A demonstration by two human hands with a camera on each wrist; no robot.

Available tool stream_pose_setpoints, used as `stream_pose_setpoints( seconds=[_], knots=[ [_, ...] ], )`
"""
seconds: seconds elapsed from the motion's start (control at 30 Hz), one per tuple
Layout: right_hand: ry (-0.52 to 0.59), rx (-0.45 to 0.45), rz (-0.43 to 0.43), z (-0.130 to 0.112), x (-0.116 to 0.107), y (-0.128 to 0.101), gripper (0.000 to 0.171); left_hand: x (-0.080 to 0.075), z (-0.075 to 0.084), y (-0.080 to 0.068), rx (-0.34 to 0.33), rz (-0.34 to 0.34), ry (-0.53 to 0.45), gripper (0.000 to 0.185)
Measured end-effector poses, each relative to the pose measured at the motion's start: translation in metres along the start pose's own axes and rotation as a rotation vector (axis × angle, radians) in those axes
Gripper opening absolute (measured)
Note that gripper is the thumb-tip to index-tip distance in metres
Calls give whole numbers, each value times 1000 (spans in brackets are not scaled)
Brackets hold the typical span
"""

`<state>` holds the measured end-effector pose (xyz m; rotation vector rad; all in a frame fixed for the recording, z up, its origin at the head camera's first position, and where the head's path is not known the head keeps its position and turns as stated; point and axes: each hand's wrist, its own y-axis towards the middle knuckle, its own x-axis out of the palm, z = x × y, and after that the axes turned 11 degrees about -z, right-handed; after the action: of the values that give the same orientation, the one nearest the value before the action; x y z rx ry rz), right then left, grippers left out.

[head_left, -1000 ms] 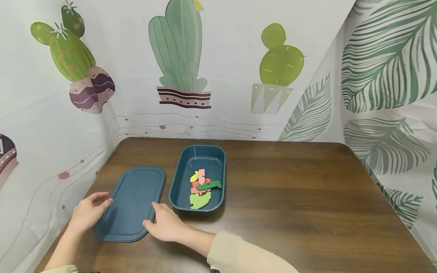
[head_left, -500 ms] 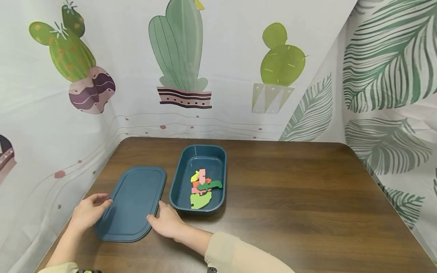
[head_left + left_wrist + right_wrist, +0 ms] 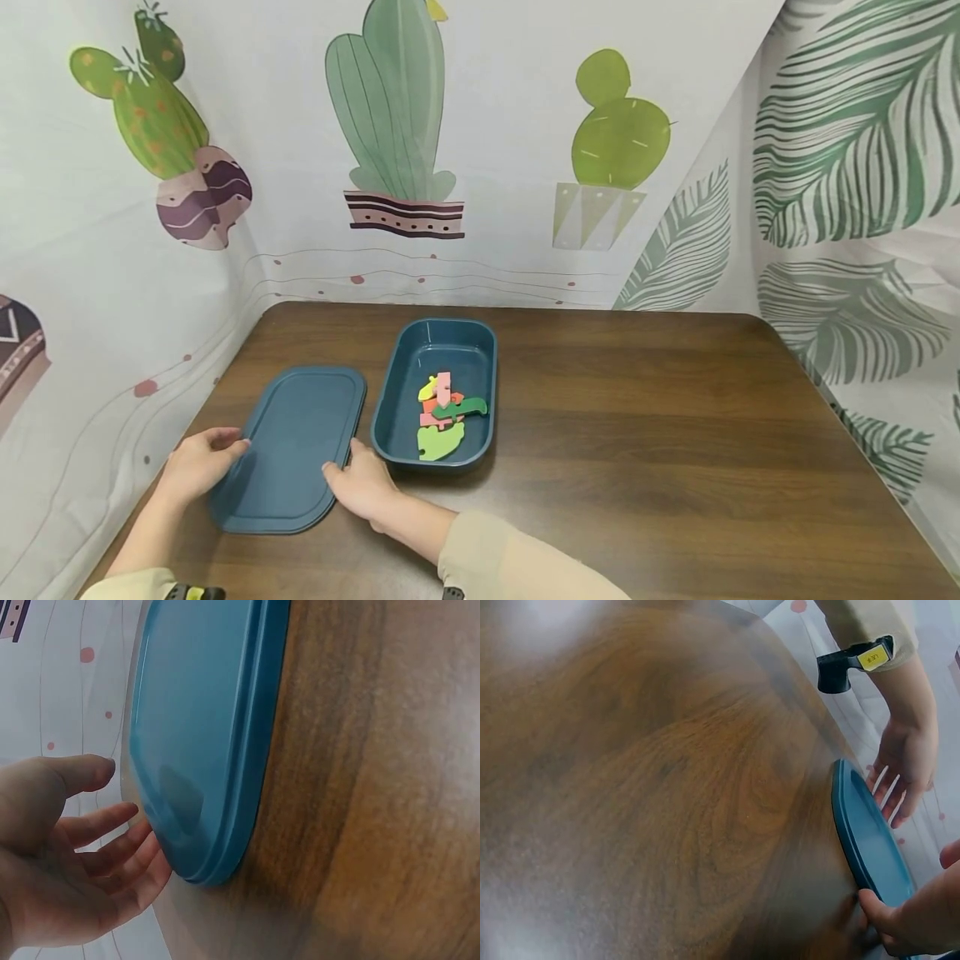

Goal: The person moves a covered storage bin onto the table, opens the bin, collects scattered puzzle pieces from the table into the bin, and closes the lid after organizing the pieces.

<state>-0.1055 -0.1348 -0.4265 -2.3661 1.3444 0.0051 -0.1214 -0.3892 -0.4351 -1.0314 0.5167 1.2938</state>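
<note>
A flat blue rounded lid (image 3: 296, 446) lies on the table's left side. At its left edge is my left hand (image 3: 197, 465), with thumb and fingers spread apart; in the left wrist view, fingertips of this hand (image 3: 90, 862) meet or nearly meet the lid's rim (image 3: 251, 750). My right hand (image 3: 365, 485) is against the lid's right edge, thumb and forefinger extended and apart. The right wrist view has a digit of the right hand (image 3: 911, 922) at the rim; its other fingers are mostly hidden. Right of the lid stands a deep blue box (image 3: 457, 354) without a cover.
Inside the box lie several flat coloured pieces: a light green one (image 3: 441, 442), a dark green one (image 3: 461, 407), a pink one (image 3: 443, 389), a yellow one (image 3: 427, 388) and others. The wooden table (image 3: 645, 433) extends to the right. A printed cloth (image 3: 517, 158) hangs behind.
My right hand has shifted slightly right along the lid's edge. My left hand stays nearly in place. Lid, box and coloured pieces have not visibly moved.
</note>
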Motion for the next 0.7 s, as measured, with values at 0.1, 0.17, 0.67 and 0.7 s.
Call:
stream_pose_setpoints(
  seconds=[0.1,0.17,0.67,0.7],
  knots=[
    [29,0,5,0,2,0,57,1,-1,1,-1,3,4,58],
    [55,-1,2,0,3,1,56,2,-2,1,2,15,10,57],
    [281,-53,18,3,9,1,52,-1,1,-3,-48,-14,6,54],
    [282,-56,18,2,9,1,52,-2,1,-3,-57,-19,6,54]
  ],
)
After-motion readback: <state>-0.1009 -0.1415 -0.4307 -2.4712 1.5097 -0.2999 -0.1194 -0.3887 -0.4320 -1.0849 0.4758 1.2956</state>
